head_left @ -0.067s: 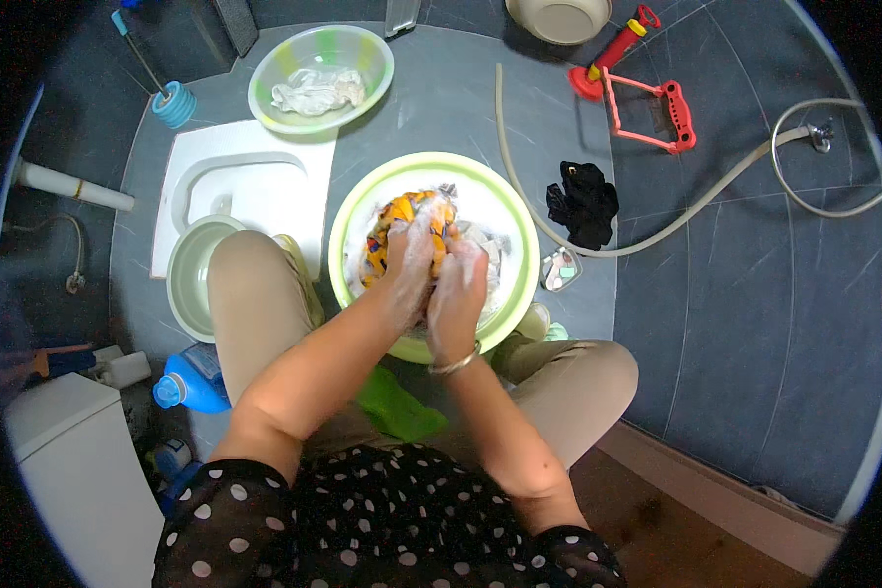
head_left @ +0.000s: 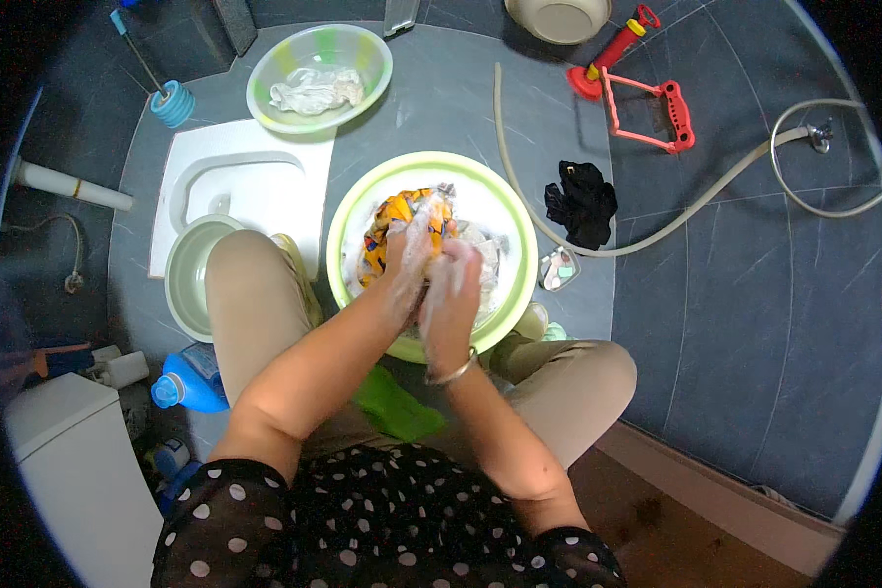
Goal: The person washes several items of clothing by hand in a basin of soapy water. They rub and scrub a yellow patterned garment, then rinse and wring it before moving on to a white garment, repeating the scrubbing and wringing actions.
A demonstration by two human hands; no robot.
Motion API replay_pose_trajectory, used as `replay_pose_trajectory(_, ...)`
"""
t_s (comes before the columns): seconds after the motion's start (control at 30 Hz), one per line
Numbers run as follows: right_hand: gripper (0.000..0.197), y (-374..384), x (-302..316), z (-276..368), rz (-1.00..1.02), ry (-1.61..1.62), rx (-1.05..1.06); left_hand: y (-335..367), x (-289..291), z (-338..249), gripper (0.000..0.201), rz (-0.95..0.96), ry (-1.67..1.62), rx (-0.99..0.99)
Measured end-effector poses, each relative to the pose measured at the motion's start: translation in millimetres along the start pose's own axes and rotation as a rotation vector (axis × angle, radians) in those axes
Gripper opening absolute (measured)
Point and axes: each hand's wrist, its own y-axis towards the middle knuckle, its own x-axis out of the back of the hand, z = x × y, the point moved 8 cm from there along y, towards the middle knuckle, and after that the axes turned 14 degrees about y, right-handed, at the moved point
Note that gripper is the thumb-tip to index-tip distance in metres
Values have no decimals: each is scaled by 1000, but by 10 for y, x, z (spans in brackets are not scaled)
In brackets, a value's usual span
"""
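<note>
A wet orange garment [head_left: 387, 218] with dark markings is bunched inside a large white basin with a lime-green rim [head_left: 531, 265]. My left hand [head_left: 411, 253], covered in suds, is closed on the garment. Close beside it, my right hand [head_left: 451, 284] is also soapy and curled against the same cloth; its fingers are smeared by motion and partly hidden. Whitish cloth [head_left: 487, 263] lies in the foam to the right of my hands. A bracelet [head_left: 453, 370] circles my right wrist.
Beyond the squat toilet [head_left: 309, 157], a second basin [head_left: 260, 103] holds white cloth. A small basin [head_left: 178, 284] and blue bottle [head_left: 194, 380] stand left. On the right are black cloth [head_left: 581, 206], a hose [head_left: 657, 235], a small soap container [head_left: 560, 269] and a red pump [head_left: 608, 61].
My right hand has shifted slightly to the left, and its fingers are now blurred. My left hand stays almost in place on the orange garment.
</note>
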Motion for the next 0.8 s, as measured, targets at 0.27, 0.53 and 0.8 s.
replay_pose_trajectory(0.27, 10, -151, -290, 717, 189, -312, 312, -266, -262, -186, 25, 335, 59, -83)
replay_pose_trajectory(0.53, 11, 648, 339, -116, -197, -161, 0, -275, -235, 13, 17, -18, 16, -31)
replay_pose_trajectory(0.8, 10, -32, -179, 508, 102, -289, 233, 104, 23, 25, 29, 282, 863, -350)
